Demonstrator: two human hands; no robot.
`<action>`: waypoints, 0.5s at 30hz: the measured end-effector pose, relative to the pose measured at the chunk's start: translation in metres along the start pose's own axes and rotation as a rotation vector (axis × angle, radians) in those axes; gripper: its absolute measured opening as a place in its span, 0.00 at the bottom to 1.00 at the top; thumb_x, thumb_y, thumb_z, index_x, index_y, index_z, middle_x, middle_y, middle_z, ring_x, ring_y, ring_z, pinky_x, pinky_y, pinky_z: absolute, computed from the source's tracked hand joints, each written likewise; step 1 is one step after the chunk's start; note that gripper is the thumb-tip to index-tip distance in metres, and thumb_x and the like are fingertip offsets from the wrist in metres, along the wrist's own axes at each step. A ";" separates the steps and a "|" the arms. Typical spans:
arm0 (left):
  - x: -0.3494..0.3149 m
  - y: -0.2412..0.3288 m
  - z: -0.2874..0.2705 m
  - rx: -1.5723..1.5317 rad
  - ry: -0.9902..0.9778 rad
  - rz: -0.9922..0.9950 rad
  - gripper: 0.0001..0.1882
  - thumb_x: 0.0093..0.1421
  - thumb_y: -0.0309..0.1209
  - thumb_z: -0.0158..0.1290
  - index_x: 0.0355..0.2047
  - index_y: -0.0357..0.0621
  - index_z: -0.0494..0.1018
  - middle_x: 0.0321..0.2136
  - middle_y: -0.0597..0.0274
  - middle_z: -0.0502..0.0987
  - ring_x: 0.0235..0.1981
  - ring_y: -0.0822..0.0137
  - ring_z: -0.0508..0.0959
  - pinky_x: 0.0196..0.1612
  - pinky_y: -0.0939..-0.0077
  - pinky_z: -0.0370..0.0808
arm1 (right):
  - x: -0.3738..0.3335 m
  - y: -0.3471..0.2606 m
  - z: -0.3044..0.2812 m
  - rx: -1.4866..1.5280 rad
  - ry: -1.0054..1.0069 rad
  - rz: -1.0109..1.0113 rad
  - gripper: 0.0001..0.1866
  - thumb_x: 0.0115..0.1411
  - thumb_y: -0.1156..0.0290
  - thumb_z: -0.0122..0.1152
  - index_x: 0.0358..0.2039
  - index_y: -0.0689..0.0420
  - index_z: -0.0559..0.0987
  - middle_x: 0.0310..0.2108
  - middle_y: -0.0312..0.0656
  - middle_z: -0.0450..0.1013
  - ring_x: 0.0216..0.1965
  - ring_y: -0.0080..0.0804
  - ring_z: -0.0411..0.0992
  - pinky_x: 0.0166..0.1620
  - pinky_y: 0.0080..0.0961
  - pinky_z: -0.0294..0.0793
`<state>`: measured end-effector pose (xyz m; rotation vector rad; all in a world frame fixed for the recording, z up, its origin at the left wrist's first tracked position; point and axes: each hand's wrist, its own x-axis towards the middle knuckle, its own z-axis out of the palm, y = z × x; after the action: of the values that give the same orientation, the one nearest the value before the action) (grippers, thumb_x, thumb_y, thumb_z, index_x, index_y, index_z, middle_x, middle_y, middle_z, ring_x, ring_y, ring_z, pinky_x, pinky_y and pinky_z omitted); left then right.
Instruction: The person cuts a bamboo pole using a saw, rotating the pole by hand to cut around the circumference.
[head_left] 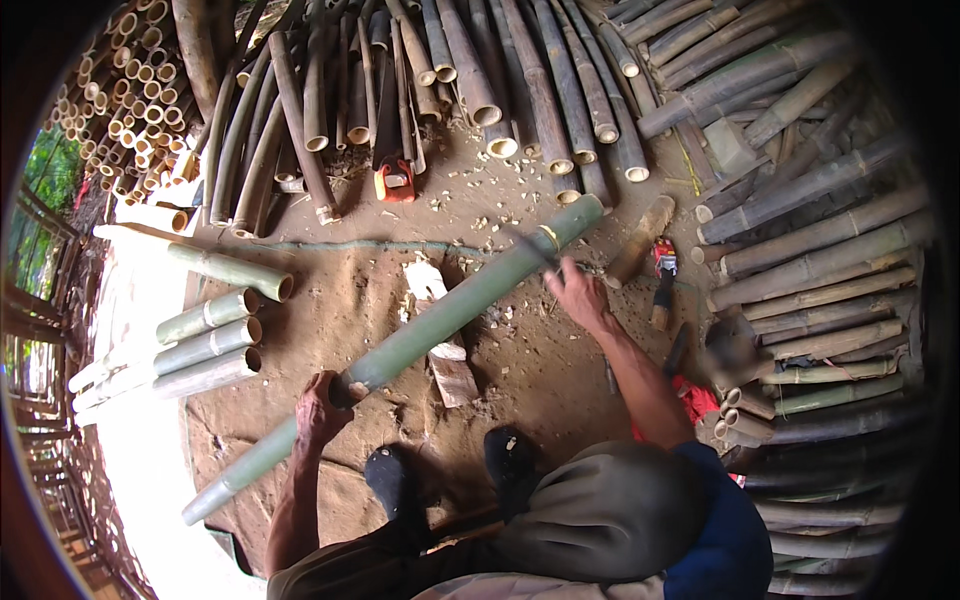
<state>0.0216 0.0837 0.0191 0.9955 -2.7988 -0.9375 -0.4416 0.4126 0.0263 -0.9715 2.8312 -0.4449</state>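
A long green bamboo pole [455,305] slants across the ground in front of me, from lower left to upper right. My left hand [322,408] is closed around it near a dark open end. A second green length [240,468] runs on below that hand; whether the two are joined is hidden by the fingers. My right hand [580,295] is closed on a dark blade-like tool [532,247], smeared by motion, which lies over the pole near its far end. A pale chopped wood block [452,378] sits beneath the pole's middle.
Cut green bamboo lengths [208,348] lie at left. Dark poles [545,110] lean at the back, and more [830,260] are stacked at right. A red-and-black object [664,262] and an orange-red one [394,181] rest on the ground. My shoes [510,460] stand close by.
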 end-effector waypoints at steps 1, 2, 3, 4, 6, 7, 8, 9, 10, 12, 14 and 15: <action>0.012 0.010 0.005 0.010 -0.008 0.055 0.35 0.42 0.31 0.74 0.54 0.43 0.78 0.46 0.50 0.80 0.51 0.43 0.79 0.55 0.51 0.79 | 0.006 0.026 0.002 0.080 0.129 0.211 0.25 0.75 0.47 0.57 0.52 0.60 0.73 0.35 0.60 0.82 0.34 0.63 0.83 0.36 0.54 0.80; 0.014 0.007 0.001 0.045 -0.003 0.075 0.36 0.41 0.31 0.74 0.54 0.43 0.78 0.46 0.50 0.80 0.51 0.43 0.78 0.55 0.51 0.79 | 0.014 0.020 0.005 0.190 0.241 0.395 0.25 0.75 0.48 0.58 0.51 0.60 0.73 0.34 0.59 0.82 0.33 0.63 0.83 0.35 0.54 0.80; 0.017 0.007 -0.002 0.057 -0.032 0.062 0.37 0.40 0.32 0.75 0.54 0.43 0.78 0.48 0.49 0.79 0.53 0.44 0.77 0.58 0.52 0.77 | 0.018 0.015 0.007 0.184 0.331 0.414 0.24 0.74 0.49 0.59 0.50 0.60 0.73 0.35 0.60 0.82 0.33 0.63 0.83 0.35 0.55 0.80; 0.016 0.006 -0.001 0.079 -0.038 0.058 0.38 0.40 0.32 0.75 0.55 0.44 0.77 0.49 0.50 0.79 0.53 0.44 0.77 0.59 0.51 0.76 | 0.013 0.016 0.004 0.116 0.156 0.236 0.25 0.75 0.48 0.58 0.50 0.61 0.74 0.36 0.61 0.82 0.34 0.64 0.83 0.36 0.56 0.80; -0.003 -0.012 -0.008 0.146 -0.036 0.008 0.41 0.39 0.33 0.75 0.58 0.45 0.75 0.50 0.50 0.78 0.54 0.45 0.76 0.62 0.50 0.73 | 0.001 -0.034 -0.025 0.003 -0.206 -0.161 0.27 0.75 0.47 0.55 0.49 0.63 0.75 0.37 0.64 0.82 0.37 0.65 0.83 0.38 0.57 0.81; -0.006 -0.009 -0.003 0.175 0.015 0.006 0.42 0.40 0.33 0.75 0.58 0.45 0.74 0.50 0.50 0.78 0.54 0.45 0.76 0.62 0.49 0.72 | 0.003 -0.026 -0.010 -0.045 -0.127 -0.229 0.27 0.76 0.47 0.55 0.49 0.64 0.75 0.38 0.64 0.82 0.37 0.66 0.83 0.39 0.57 0.80; -0.003 0.013 0.009 0.188 0.051 0.027 0.42 0.40 0.34 0.75 0.58 0.46 0.73 0.50 0.51 0.77 0.54 0.45 0.76 0.63 0.48 0.71 | 0.000 -0.006 -0.003 0.005 0.009 -0.047 0.27 0.75 0.47 0.56 0.50 0.64 0.74 0.37 0.64 0.82 0.37 0.65 0.83 0.38 0.57 0.80; 0.002 0.032 0.019 0.206 0.099 0.046 0.42 0.40 0.35 0.75 0.58 0.47 0.72 0.51 0.51 0.77 0.54 0.45 0.76 0.63 0.48 0.70 | 0.006 0.013 0.004 0.059 0.156 0.124 0.27 0.75 0.48 0.57 0.51 0.63 0.73 0.36 0.64 0.82 0.36 0.65 0.83 0.37 0.57 0.80; 0.003 0.039 0.027 0.226 0.126 0.035 0.43 0.40 0.35 0.75 0.59 0.47 0.71 0.51 0.52 0.76 0.55 0.46 0.75 0.64 0.48 0.69 | 0.007 0.024 0.012 0.123 0.298 0.288 0.26 0.75 0.48 0.58 0.51 0.63 0.72 0.36 0.63 0.82 0.36 0.64 0.83 0.37 0.57 0.80; 0.001 0.029 0.036 0.288 0.205 -0.029 0.45 0.40 0.34 0.75 0.60 0.48 0.69 0.52 0.53 0.76 0.56 0.46 0.74 0.64 0.48 0.67 | 0.011 0.007 0.019 0.180 0.215 0.088 0.27 0.74 0.47 0.57 0.54 0.61 0.73 0.37 0.64 0.82 0.37 0.65 0.82 0.38 0.58 0.80; -0.001 -0.003 0.039 0.334 0.321 0.018 0.34 0.44 0.35 0.74 0.51 0.46 0.72 0.47 0.52 0.76 0.52 0.46 0.76 0.58 0.49 0.71 | 0.006 -0.019 0.010 0.028 -0.044 -0.223 0.28 0.75 0.46 0.55 0.54 0.61 0.75 0.39 0.66 0.82 0.38 0.67 0.82 0.41 0.59 0.80; 0.001 -0.009 0.038 0.333 0.323 0.046 0.31 0.45 0.35 0.73 0.49 0.46 0.73 0.46 0.52 0.76 0.50 0.45 0.76 0.57 0.49 0.72 | 0.006 -0.025 0.004 0.066 -0.072 -0.101 0.27 0.75 0.47 0.56 0.55 0.61 0.76 0.40 0.66 0.82 0.40 0.68 0.82 0.41 0.59 0.80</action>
<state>0.0176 0.0974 -0.0177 1.0015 -2.7288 -0.2729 -0.4316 0.3892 0.0302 -1.0987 2.6947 -0.4994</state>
